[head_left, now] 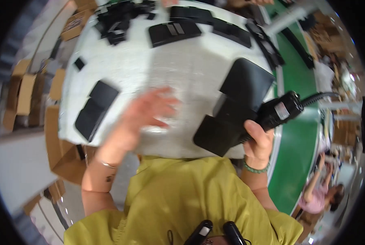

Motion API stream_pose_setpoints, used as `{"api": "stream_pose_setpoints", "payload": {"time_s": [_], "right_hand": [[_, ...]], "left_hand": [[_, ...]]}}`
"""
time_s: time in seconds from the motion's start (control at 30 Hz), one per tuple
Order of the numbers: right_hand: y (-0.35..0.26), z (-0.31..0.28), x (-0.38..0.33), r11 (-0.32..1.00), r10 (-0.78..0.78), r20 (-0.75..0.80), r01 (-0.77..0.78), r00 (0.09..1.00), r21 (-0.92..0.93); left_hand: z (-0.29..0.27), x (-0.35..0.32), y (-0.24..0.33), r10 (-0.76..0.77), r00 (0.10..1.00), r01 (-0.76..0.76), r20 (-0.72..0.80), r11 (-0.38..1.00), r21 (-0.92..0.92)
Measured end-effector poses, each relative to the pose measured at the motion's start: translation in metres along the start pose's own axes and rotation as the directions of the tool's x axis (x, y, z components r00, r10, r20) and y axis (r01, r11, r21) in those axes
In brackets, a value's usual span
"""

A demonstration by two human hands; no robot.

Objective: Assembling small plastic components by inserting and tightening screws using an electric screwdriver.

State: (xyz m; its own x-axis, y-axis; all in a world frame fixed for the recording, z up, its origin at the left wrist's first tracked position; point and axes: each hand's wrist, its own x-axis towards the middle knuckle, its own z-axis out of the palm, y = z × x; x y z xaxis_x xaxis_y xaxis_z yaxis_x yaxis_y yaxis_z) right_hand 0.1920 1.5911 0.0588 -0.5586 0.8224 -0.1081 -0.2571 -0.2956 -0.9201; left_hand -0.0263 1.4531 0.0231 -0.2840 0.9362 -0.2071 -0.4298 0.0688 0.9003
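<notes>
The light was bright and even, coming from overhead, and it washed out the white worktop [182, 65] so that its middle glared almost featureless. Shadows were faint; only a soft dark edge lay under the black parts. My left hand [143, 116] was smeared by motion blur, its fingers ghostly, while my right hand [258, 141] looked sharper. The fisheye bent the worktop's edges and the green belt [296, 134] into curves, and the rim fell off into a black ring. The boxes [23, 92] at the left edge were soft and stretched.
</notes>
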Motion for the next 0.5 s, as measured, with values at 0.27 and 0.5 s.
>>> {"api": "stream_pose_setpoints", "payload": {"time_s": [0.27, 0.5], "right_hand": [[0.018, 0.011, 0.006, 0.986, 0.142, 0.132, -0.128, 0.981, -0.109], [0.019, 0.010, 0.022, 0.992, 0.103, 0.067, -0.098, 0.992, -0.075]], "left_hand": [[-0.042, -0.085, -0.011, 0.155, 0.813, -0.093, -0.561, 0.986, 0.137], [-0.134, -0.137, 0.010, -0.076, 0.634, 0.217, -0.770, 0.973, 0.082]]}}
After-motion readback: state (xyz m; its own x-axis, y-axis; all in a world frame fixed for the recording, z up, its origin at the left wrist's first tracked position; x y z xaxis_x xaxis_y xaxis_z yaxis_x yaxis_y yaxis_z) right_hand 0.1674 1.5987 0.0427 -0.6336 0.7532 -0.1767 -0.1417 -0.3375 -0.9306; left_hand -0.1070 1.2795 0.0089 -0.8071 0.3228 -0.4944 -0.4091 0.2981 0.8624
